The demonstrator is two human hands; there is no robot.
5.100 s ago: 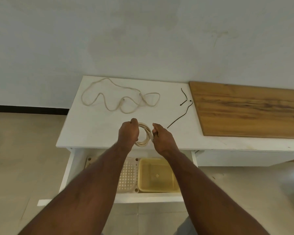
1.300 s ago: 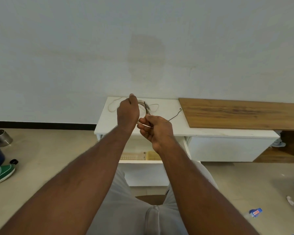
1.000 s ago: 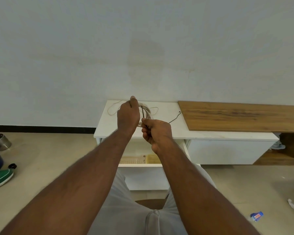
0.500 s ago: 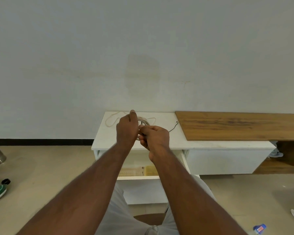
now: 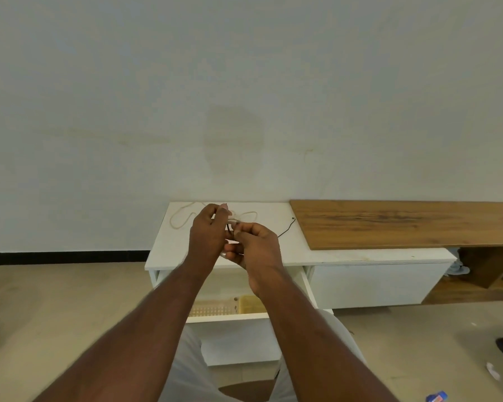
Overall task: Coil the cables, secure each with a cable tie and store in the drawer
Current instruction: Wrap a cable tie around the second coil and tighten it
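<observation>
You are on the tying step: both hands meet at the centre of the frame, above the white desk (image 5: 169,250). Your left hand (image 5: 208,236) grips the coiled cable (image 5: 235,219), only a pale sliver of which shows between the hands, and your right hand (image 5: 254,242) pinches the black cable tie (image 5: 229,227) against it. Whether the tail has entered the head yet is hidden by your fingers.

Judging from this, the next move is to feed the tail through, pull it snug round the bundle, then lower the coil into the open drawer (image 5: 230,316) below your wrists, where a perforated tray (image 5: 212,309) and a yellow tub (image 5: 250,303) sit.

The second cable (image 5: 183,220) lies loose on the desk behind your left hand, and a spare tie (image 5: 286,229) lies to the right, near the wooden board (image 5: 404,224).

Compared with five seconds ago, you have stepped back: the desk looks smaller, and the floor and your lap show. One of the two ties has left the desk for your right hand.
</observation>
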